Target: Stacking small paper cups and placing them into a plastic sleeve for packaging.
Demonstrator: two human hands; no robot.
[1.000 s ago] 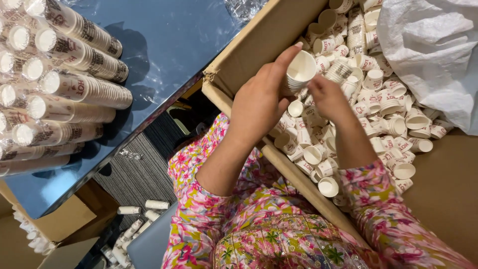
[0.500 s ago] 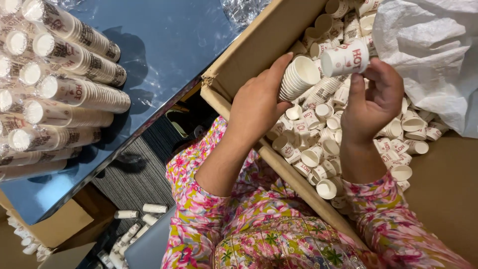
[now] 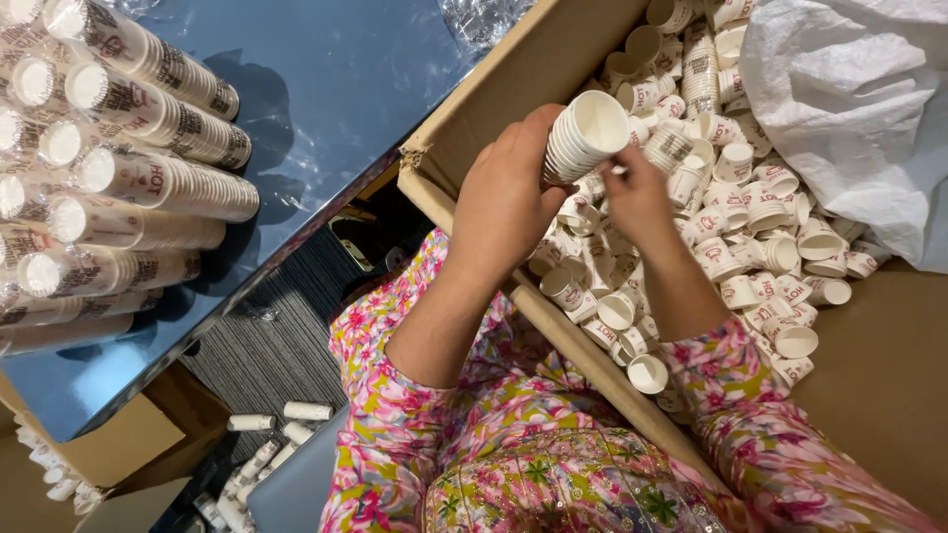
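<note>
Head view: left hand (image 3: 509,202) wrapped tight round a nested stack of white paper cups (image 3: 583,138), mouth up, held above cardboard box (image 3: 513,84). Right hand (image 3: 640,192) just beside stack, fingers curled at its lower side; can't tell if it grips anything. Loose cups (image 3: 750,247) heaped in box. Wrapped cup sleeves (image 3: 148,178) on blue table (image 3: 336,89), left. White plastic bag (image 3: 849,109) top right.
</note>
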